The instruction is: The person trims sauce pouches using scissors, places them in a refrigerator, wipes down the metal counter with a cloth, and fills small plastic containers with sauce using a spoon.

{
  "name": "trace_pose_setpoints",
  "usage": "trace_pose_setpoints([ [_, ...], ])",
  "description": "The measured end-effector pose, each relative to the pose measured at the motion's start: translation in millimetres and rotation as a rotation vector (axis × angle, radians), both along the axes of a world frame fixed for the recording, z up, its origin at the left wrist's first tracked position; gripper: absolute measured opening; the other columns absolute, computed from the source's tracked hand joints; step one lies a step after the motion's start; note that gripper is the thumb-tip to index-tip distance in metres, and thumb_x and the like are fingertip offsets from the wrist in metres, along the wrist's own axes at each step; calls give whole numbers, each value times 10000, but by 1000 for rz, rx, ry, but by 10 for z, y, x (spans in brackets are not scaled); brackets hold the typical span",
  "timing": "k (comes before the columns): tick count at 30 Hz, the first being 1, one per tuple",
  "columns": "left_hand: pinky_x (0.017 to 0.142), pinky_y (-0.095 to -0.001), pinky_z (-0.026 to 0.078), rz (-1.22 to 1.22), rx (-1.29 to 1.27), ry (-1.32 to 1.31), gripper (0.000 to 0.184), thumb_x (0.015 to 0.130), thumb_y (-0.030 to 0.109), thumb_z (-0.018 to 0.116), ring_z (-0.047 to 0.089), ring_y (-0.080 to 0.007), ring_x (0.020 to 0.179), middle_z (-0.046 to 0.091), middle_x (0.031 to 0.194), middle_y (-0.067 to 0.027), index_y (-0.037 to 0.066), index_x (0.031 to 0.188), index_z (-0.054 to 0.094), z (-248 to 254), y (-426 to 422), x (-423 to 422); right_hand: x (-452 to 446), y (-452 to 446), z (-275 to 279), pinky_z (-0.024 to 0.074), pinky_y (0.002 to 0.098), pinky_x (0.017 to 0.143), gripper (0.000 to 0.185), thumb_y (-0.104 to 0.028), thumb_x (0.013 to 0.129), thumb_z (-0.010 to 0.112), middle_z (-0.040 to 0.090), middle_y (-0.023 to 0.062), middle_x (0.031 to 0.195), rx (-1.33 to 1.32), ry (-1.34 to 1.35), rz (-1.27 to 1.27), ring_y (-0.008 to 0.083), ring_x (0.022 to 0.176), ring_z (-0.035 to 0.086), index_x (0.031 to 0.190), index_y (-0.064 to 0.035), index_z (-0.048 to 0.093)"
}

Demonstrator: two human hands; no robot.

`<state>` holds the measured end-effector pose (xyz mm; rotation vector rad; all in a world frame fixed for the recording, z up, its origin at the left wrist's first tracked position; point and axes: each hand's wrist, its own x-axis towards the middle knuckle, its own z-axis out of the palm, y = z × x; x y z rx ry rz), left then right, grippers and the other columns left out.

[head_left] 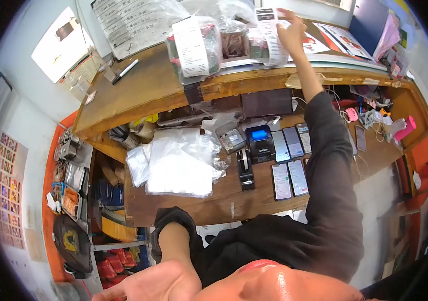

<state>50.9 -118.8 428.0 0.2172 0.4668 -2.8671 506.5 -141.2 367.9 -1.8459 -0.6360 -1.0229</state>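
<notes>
Single head-worn camera, wide-angle, positioned above the near edge of the table [214, 208], facing forward and down toward the raised counter [136, 85].

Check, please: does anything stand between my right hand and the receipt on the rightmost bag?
Nothing visible does: the right hand is beside the upper part of the receipt; whether it touches the paper is unclear.

The top [259, 243] I see on this person is near-black and loose, with soft folds. Its right sleeve [327, 165] is charcoal, faintly brownish along the upper arm, ending plainly on the forearm; the left sleeve [172, 216] is darker, with a wide, crumpled edge. Both hands [290, 35] are bare.
</notes>
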Motion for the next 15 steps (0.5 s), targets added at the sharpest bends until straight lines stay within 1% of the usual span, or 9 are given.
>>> trace_pose_setpoints([
  [1, 520, -280, 406, 17, 0, -17, 111, 869, 52, 540, 511, -150, 551, 548, 664, -115, -43, 831, 584, -5, 34, -56, -210, 63, -46, 289, 475, 941, 377, -70, 728, 565, 537, 135, 1021, 180, -139, 59, 336, 1029, 398, 1101, -15, 554],
  [3, 667, -308, 457, 122, -143, 291, 184, 885, 103, 538, 581, -187, 746, 604, 850, -164, -53, 970, 585, -206, 128, -173, -828, 312, -213, 293, 432, 929, 335, -48, 731, 553, 542, 117, 988, 269, -234, 140, 300, 984, 427, 1065, -36, 538],
  [4, 741, -322, 482, 180, -225, 444, 242, 892, 128, 537, 616, -206, 843, 631, 943, -189, -58, 1039, 586, -299, 180, -277, -1450, 404, -242, 306, 411, 906, 257, -26, 733, 549, 542, 109, 990, 274, -258, 362, 288, 977, 448, 989, -39, 553],
  [5, 741, -322, 482, 217, -248, 441, 242, 892, 128, 537, 616, -206, 843, 631, 943, -189, -58, 1039, 586, -409, 250, -482, -1851, 539, -401, 317, 386, 884, 206, -15, 739, 546, 545, 102, 994, 190, -293, 533, 277, 965, 471, 936, -58, 585],
  [7, 908, -352, 417, 837, -1102, 372, 284, 913, 192, 521, 552, -249, 1033, 578, 1107, -210, -43, 1062, 573, -595, 364, -1058, -2773, 789, -720, 343, 371, 854, 169, 21, 713, 577, 558, 95, 976, 3, -217, 797, 266, 957, 491, 830, -90, 627],
  [10, 860, -353, 433, 1122, -1363, 191, 288, 906, 212, 540, 569, -259, 974, 601, 1056, -197, -32, 1052, 584, -546, 459, -1688, -3971, 1236, -1223, 374, 362, 824, 198, 71, 683, 591, 561, 94, 968, -124, -180, 1134, 254, 944, 501, 758, -102, 650],
  [12, 828, -353, 443, 1320, -1534, 11, 285, 903, 218, 549, 578, -264, 931, 616, 1022, -187, -27, 1043, 590, -501, 594, -2129, -4745, 1549, -1501, 392, 358, 800, 176, 67, 701, 587, 553, 102, 990, -131, -2, 1300, 258, 935, 504, 752, -88, 654],
  [14, 811, -352, 446, 1477, -1589, -129, 275, 904, 209, 550, 580, -265, 904, 621, 1006, -181, -28, 1035, 592, -476, 765, -2649, -5528, 1804, -1740, 431, 343, 774, 160, 70, 732, 572, 536, 108, 978, -154, 324, 1526, 248, 907, 514, 789, -63, 642],
  [15, 802, -352, 447, 1544, -1611, -185, 269, 905, 205, 550, 581, -265, 891, 624, 998, -178, -29, 1031, 593, -473, 838, -2903, -5896, 1897, -1832, 438, 335, 772, 159, 77, 739, 569, 532, 107, 974, -179, 391, 1615, 246, 915, 516, 795, -55, 637],
])
